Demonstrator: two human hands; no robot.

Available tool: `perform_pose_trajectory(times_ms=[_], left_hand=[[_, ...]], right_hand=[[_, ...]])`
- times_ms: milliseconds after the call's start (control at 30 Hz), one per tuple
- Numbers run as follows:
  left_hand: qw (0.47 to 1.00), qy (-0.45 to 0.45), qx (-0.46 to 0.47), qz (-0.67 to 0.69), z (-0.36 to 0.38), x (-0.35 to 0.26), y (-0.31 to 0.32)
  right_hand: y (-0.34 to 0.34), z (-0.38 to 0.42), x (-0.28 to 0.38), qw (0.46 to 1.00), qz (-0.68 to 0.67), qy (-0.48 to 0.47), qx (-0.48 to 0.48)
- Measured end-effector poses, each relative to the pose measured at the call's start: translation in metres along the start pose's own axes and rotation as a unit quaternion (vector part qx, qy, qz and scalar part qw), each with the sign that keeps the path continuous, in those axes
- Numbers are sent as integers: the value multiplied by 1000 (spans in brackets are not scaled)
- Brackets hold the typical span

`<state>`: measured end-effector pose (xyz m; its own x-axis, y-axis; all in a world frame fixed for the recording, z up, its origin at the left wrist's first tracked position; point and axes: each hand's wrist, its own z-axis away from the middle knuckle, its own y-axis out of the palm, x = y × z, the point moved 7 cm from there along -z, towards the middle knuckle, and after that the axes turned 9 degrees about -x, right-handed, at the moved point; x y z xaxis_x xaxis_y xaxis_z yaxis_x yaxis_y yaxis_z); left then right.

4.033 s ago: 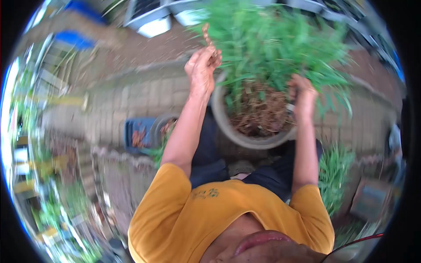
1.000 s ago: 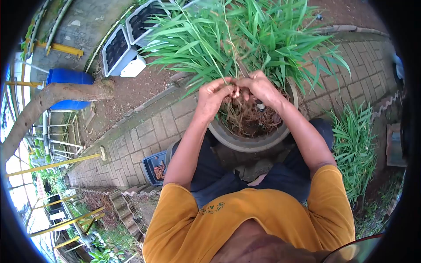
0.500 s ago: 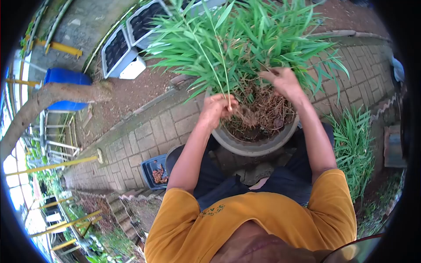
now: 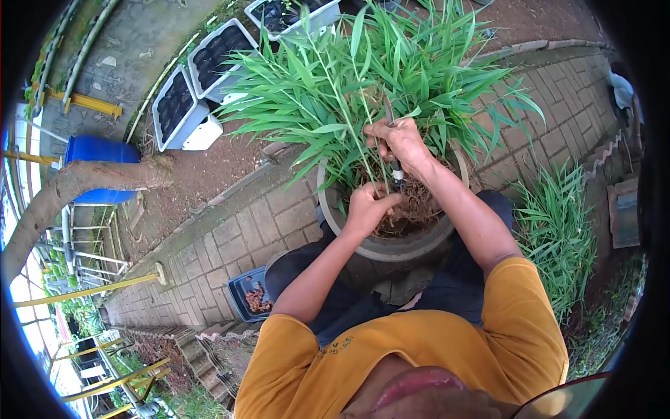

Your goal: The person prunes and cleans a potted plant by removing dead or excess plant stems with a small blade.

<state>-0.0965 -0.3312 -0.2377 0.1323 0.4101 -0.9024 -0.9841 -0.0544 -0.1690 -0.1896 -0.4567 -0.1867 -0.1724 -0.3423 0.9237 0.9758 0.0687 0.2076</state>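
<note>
Green stems (image 4: 350,124) are pinched near their bases by the left hand (image 4: 375,207), fingers pressed together, over the near side of the pot (image 4: 391,252). Dark-handled tool (image 4: 398,172) is gripped in the right hand (image 4: 400,142), just above the left, fingers curled. Roots (image 4: 419,202) are exposed in the pot. Blue tub (image 4: 236,299) with reddish pieces (image 4: 258,299) is set on the paving (image 4: 244,230), left of the pot.

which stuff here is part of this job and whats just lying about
Part of the job, it seems:
Leafy plant
Round pot
Tool in right hand
Stems in left hand
Blue tray of reddish pieces, probably

Just lying about:
Blue barrel
White planters
Greenery at right, though it may belong
</note>
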Motion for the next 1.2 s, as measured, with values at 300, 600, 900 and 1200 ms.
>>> perform_pose_trajectory(times_ms=[300, 600, 900, 1200], left_hand=[[915, 38, -159, 369, -19, -28, -88], [882, 5, -116, 457, -15, -41, -110], [884, -27, -88, 459, -13, -40, -107], [880, -21, -48, 473, -26, -64, -94]], right_hand=[[2, -45, 26, 825, 392, -335, -231], [31, -43, 120, 771, 426, -426, -206], [34, -84, 84, 745, 555, -336, -157], [92, -64, 50, 704, 562, -434, -17]])
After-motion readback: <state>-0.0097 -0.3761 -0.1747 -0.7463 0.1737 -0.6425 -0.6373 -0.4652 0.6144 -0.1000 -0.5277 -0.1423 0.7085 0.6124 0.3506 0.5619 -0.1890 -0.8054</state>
